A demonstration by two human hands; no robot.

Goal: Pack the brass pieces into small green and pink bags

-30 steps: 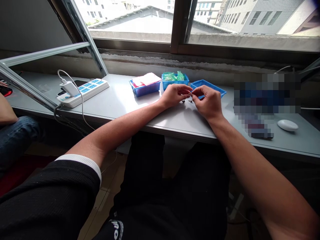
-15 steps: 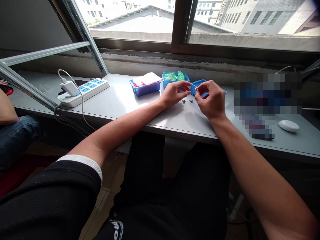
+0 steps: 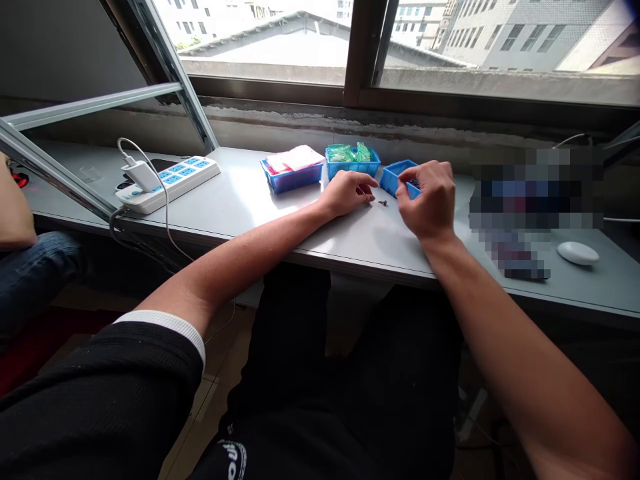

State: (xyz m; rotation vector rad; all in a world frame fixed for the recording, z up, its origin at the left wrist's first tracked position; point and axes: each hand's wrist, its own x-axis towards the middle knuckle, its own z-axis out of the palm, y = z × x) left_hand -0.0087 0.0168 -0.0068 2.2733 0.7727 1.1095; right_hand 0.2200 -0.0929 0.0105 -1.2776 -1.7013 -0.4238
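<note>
My left hand [image 3: 347,192] rests low on the desk with its fingers curled and their tips close to the tabletop. Those fingers cover the spot where a small dark screw-like piece lay; I cannot see whether they hold it. Just right of the fingertips lies another small dark screw-like piece [image 3: 383,203]. My right hand [image 3: 431,199] is pinched in front of a blue bin [image 3: 395,172], hiding part of it. What the right fingers hold, if anything, is hidden. Small dark pieces show inside the bin beside the right fingers.
Another blue bin [image 3: 353,168] holds green plastic packets, and a blue bin [image 3: 293,180] holds pink and white packets. A white power strip [image 3: 170,183] with a plugged charger lies left. On the right are a white mouse [image 3: 577,253] and a blurred-out area. Another person's arm [image 3: 15,213] shows at far left.
My left hand has lowered to the desk and its fingers now cover one of the two small dark pieces. My right hand has shifted slightly right, uncovering more of the bin.
</note>
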